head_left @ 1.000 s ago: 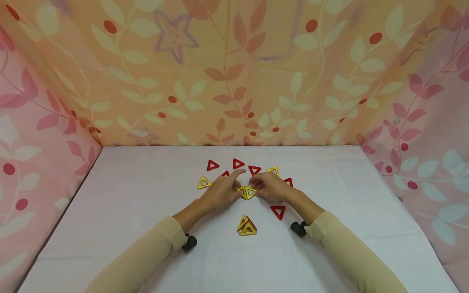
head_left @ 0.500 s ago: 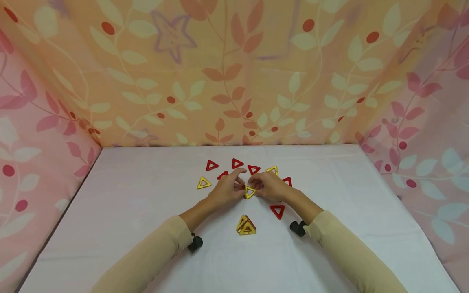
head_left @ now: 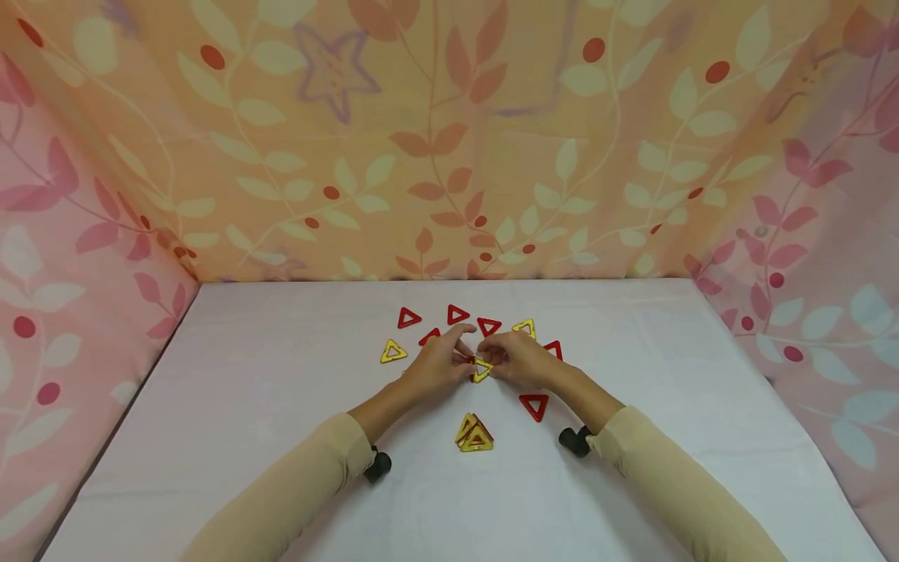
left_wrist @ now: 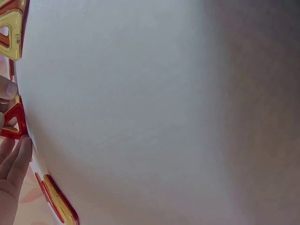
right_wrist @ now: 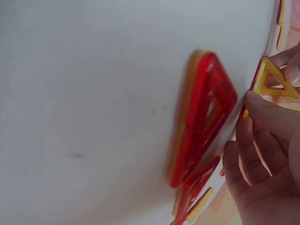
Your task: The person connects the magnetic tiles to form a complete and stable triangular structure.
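The left grip (head_left: 441, 365) pinches a shiny red triangle (left_wrist: 20, 117), and the right grip (head_left: 518, 359) pinches a yellow triangle (right_wrist: 277, 93) touching it, near the middle of the head view. Both have holes inside. Lower down sits a yellow and red pile (head_left: 475, 448). Loose flat triangles (head_left: 534, 397) lie around on the white surface (head_left: 267, 375). Leafy cloth (head_left: 449, 140) fills the top.

A glossy yellow triangle (right_wrist: 275, 92) and a red triangle (left_wrist: 21, 119), each a flat frame round a three-cornered opening, meet edge to edge at an angle. In the head view the yellow one shows its face, one corner aimed at three o'clock; the red shows only as a thin strip at its nine o'clock. The left hand (head_left: 437, 364) holds them from nine o'clock, the right hand (head_left: 520, 359) from three.
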A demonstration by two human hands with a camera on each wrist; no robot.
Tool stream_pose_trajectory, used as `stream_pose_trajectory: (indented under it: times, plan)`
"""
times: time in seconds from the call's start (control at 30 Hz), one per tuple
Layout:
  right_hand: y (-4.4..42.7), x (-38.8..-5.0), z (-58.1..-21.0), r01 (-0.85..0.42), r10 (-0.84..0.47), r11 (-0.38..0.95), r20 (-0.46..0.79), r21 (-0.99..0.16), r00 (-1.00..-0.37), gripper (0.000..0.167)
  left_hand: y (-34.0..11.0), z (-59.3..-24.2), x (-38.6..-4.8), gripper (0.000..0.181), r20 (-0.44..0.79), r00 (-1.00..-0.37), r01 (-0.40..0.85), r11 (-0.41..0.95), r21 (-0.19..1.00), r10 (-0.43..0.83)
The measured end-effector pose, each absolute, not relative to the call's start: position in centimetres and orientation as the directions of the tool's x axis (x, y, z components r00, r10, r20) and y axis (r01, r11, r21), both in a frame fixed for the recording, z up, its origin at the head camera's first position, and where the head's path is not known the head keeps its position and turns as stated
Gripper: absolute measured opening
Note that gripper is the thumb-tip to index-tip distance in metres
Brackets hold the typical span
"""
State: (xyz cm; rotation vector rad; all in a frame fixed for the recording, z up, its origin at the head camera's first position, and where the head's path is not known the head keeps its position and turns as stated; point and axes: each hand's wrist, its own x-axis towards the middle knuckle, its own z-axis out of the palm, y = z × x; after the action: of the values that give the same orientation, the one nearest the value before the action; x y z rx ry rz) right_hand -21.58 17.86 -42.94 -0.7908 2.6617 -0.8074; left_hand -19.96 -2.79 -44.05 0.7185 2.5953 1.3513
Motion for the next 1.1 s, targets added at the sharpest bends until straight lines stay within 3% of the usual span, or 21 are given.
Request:
stream_pose_trajectory:
  times: [0.7, 1.1]
  plan:
    - [21.0, -19.1, -40.6, -0.51, -0.623, 0.648, -0.01, -0.565, -0.782, 0.039, -2.6, -44.1, -20.0, 0.064, 0.066, -0.883, 0.313, 0.48, 0.82, 0.464]
    - [25.2, -15.0, -41.7, -0.446, -0.526, 0.713, 0.008, -0.542, -0.85, 0.044, -2.8, -44.3, -20.1, 0.064, 0.069, -0.884, 0.315, 0.482, 0.818, 0.462]
